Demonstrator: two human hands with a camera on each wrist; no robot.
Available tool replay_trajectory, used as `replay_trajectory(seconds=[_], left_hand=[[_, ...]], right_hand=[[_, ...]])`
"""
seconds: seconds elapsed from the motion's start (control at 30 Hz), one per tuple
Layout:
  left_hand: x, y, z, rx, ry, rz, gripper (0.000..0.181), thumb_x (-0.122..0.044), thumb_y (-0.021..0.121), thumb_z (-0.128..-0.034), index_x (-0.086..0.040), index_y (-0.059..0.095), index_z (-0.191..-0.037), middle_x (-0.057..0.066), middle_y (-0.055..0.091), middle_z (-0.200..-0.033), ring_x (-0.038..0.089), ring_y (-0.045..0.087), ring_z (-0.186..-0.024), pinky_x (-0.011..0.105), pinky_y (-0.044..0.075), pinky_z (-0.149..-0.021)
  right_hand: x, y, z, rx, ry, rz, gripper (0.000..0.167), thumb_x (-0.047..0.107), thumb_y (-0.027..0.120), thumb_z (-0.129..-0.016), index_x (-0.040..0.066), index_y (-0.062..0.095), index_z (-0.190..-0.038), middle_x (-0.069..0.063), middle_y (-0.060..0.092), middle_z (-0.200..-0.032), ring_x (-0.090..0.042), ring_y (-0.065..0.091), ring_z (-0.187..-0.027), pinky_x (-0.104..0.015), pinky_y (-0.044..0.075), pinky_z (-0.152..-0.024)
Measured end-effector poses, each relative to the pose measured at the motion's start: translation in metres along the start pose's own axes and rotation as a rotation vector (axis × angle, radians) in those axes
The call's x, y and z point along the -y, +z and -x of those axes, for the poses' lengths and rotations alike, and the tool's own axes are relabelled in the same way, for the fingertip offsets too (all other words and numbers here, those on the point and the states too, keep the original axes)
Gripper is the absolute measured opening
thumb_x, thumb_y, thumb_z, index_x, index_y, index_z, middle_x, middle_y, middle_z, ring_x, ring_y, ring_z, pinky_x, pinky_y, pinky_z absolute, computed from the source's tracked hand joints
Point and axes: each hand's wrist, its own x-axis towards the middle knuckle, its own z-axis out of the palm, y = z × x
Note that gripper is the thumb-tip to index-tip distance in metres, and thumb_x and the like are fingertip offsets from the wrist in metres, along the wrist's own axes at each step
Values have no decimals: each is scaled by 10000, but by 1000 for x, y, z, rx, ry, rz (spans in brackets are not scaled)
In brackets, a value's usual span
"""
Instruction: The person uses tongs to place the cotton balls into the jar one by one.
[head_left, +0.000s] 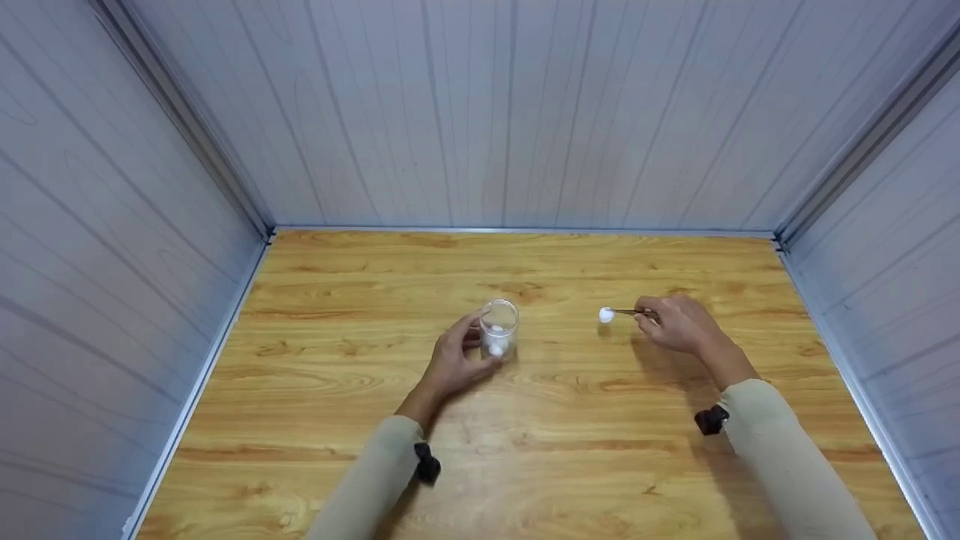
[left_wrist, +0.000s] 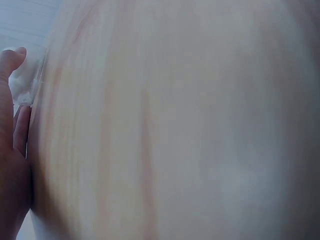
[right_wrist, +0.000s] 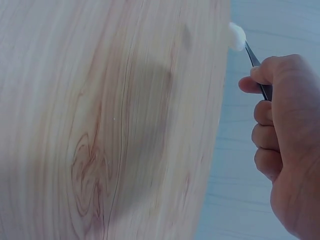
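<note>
A clear glass [head_left: 499, 319] with several white cotton balls [head_left: 496, 346] inside stands on the wooden table. Around its left and near sides my left hand [head_left: 456, 358] holds it, thumb in front and fingers behind. The left wrist view catches only part of that hand [left_wrist: 11, 130] and the glass [left_wrist: 34, 82] at its left edge. To the right, my right hand [head_left: 679, 324] grips tweezers [head_left: 628, 311] between thumb and fingers. Their tips pinch one white cotton ball [head_left: 607, 315], raised above the table, its shadow below. The right wrist view shows the tweezers [right_wrist: 252, 56] and the cotton ball [right_wrist: 237, 37] too.
The wooden table [head_left: 337, 420] is bordered by a pale back wall [head_left: 480, 112], a left wall [head_left: 112, 247] and a right wall [head_left: 892, 262]. Small black devices sit on the left cuff [head_left: 427, 463] and the right cuff [head_left: 711, 420].
</note>
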Motion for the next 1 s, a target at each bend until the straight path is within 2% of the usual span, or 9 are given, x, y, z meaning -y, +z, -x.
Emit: replay_trajectory(seconds=[0.17, 0.53, 0.7, 0.83, 1.0], left_hand=[[-1, -1, 0, 7, 16, 2, 861, -124, 943, -905, -67, 521, -1654, 248, 687, -1470, 418, 763, -1261, 466, 702, -1090], [-1, -1, 0, -10, 12, 18, 860, -112, 958, -878, -42, 540, -1627, 261, 710, -1399, 420, 757, -1251, 451, 707, -1080], [3, 0, 0, -25, 59, 19, 853, -124, 956, -877, -47, 545, -1620, 263, 716, -1402, 424, 770, -1225, 412, 717, -1054], [8, 1, 0, -43, 102, 8, 851, -123, 960, -858, -39, 554, -1602, 276, 727, -1368, 424, 783, -1184, 379, 727, -1016], [4, 1, 0, -20, 55, 18, 857, -121, 950, -871, -40, 539, -1620, 273, 711, -1418, 442, 771, -1231, 426, 715, -1062]], right_hand=[[8, -1, 0, -50, -42, 24, 109, 148, 708, -1065, 70, 785, -1061, -99, 782, -792, -74, 373, -536, -255, 353, -511], [28, -6, -8, -123, -88, 41, 110, 145, 719, -1067, 79, 802, -1040, -104, 827, -844, -63, 417, -546, -284, 398, -513], [36, -8, -11, -152, -102, 48, 94, 134, 733, -1060, 80, 806, -1038, -99, 833, -850, -52, 409, -552, -297, 409, -508], [41, -8, -13, -166, -111, 58, 82, 131, 744, -1053, 81, 807, -1038, -98, 831, -845, -87, 475, -545, -316, 435, -498], [47, -8, -16, -186, -138, 61, 77, 125, 754, -1043, 69, 806, -1030, -101, 820, -828, -147, 560, -550, -336, 474, -493]])
